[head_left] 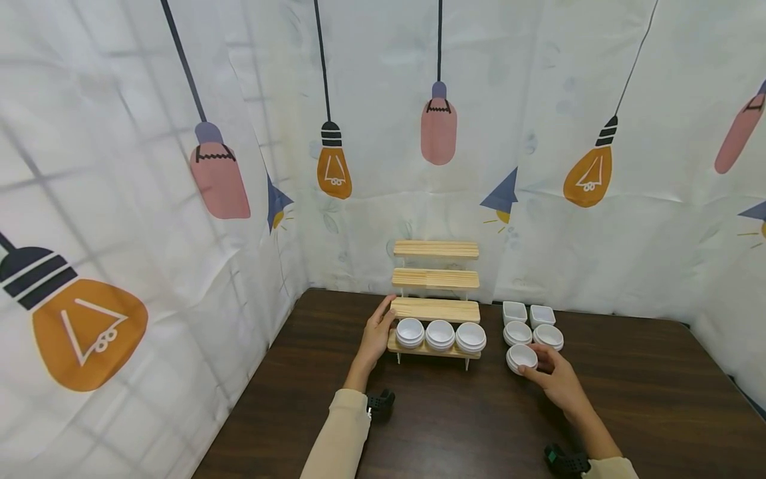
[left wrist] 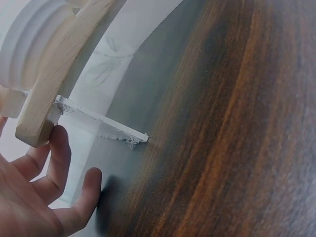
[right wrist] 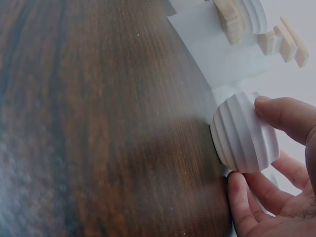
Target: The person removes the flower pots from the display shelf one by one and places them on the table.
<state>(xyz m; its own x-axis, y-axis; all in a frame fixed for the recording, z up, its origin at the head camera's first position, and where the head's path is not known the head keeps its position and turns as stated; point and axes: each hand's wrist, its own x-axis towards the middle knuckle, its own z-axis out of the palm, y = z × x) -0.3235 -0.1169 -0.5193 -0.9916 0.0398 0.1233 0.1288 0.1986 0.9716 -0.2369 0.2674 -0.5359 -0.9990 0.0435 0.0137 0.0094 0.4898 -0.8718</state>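
A tiered wooden stand [head_left: 435, 309] with clear legs stands at the back of the table. Three small white round bowls [head_left: 439, 334] sit in a row on its lowest shelf. At the stand's left end is my left hand [head_left: 376, 332]; the left wrist view shows its curled fingers [left wrist: 60, 153] against the end of a shelf [left wrist: 54, 79]. My right hand [head_left: 556, 379] pinches a white ridged round bowl [right wrist: 242, 133] between thumb and fingers, at or just above the tabletop. Whether this is one bowl or a nested stack, I cannot tell.
Behind the right hand stand two more white round bowls [head_left: 517, 332] and two white square dishes [head_left: 514, 311]. The dark wooden table [head_left: 455, 412] reaches back to a patterned cloth wall [head_left: 383, 226]. Another cloth hangs along the left side.
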